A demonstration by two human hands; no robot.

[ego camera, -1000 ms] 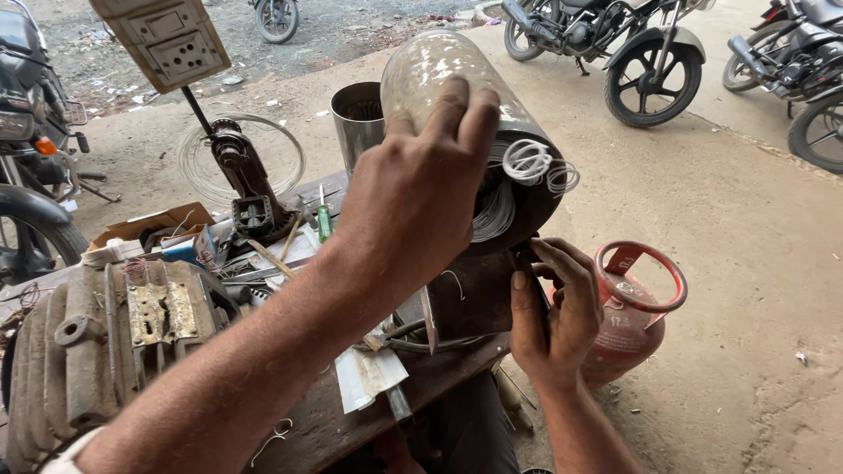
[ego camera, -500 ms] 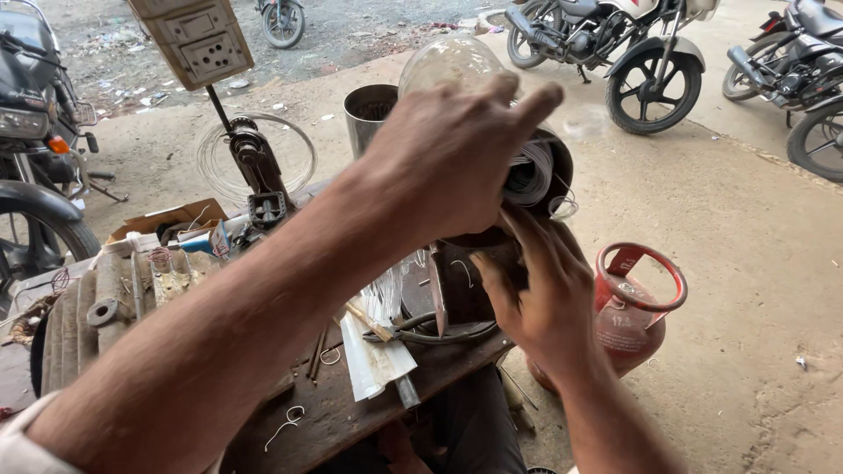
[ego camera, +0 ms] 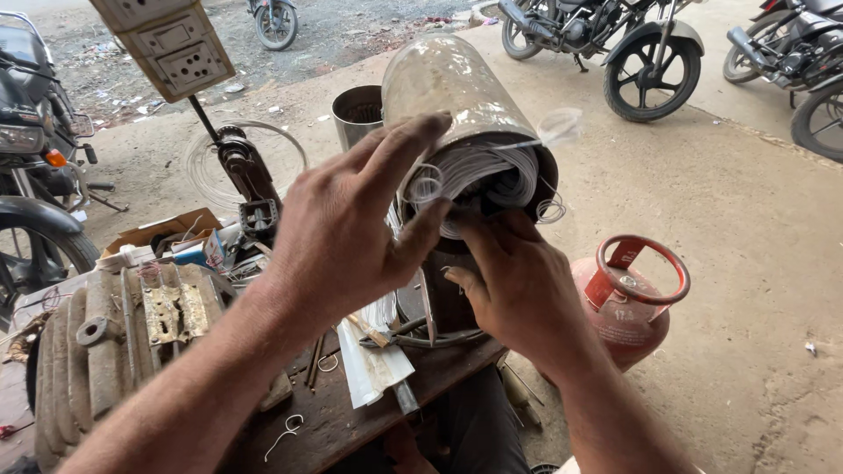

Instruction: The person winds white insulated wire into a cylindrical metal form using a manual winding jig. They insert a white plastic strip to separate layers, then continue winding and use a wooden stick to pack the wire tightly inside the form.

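The person is working on a motor stator (ego camera: 457, 114), a shiny metal cylinder standing tilted at the right edge of the cluttered wooden table (ego camera: 342, 421), its open end turned toward them so the white winding coils (ego camera: 492, 175) are showing inside. The left hand (ego camera: 351, 237) is bracing the housing from the side, its fingers (ego camera: 404, 145) spread wide and lying flat along the metal shell, the thumb hooking round near the rim. The right hand (ego camera: 518, 281) is coming up from below the mouth; its fingers (ego camera: 479, 230) are curling loosely together and pushing against the lower edge of the coils, though whether they are pinching a strand I cannot tell. To do this well, I would say, the bracing hand should be keeping the cylinder from rolling while the other is easing the wire in gently, so no loose loop (ego camera: 551, 209) is snagging or kinking on the rim. A finned motor casing (ego camera: 97, 351) is lying at the table's left side, and a red gas cylinder (ego camera: 628, 303) is standing on the floor just beyond the right edge.
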